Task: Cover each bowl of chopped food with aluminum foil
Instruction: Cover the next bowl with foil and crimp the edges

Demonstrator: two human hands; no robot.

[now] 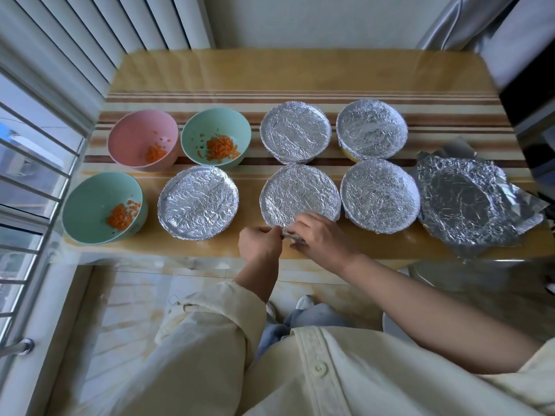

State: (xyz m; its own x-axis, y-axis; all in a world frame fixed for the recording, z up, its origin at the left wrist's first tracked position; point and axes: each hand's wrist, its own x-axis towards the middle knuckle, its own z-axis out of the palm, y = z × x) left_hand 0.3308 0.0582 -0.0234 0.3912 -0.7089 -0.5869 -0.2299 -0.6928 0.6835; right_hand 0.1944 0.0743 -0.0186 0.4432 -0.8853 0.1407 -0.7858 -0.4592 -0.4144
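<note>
We count: foil-covered bowls [295, 132], five; uncovered bowls [87, 199] holding chopped orange food [220, 148], three (one pink, two green); loose foil pile [462, 202], one.

Soft daylight comes in through the window [33, 175] on the left, so the scene is bright but not harsh. The shiny counter [270, 73] has a pale glow across its far part. Each foil cover [300, 193] sparkles with lots of tiny bright spots. Shadows are faint and soft, and only thin dark rims show under the bowls [84, 199]. The right edge of the view is dark. The wide lens bends the window bars and curves the counter's sides. The middle looks sharp. The left hand [259, 243] and right hand [321, 237] look a little smeary, and the corners are blurry and stretched.
</note>
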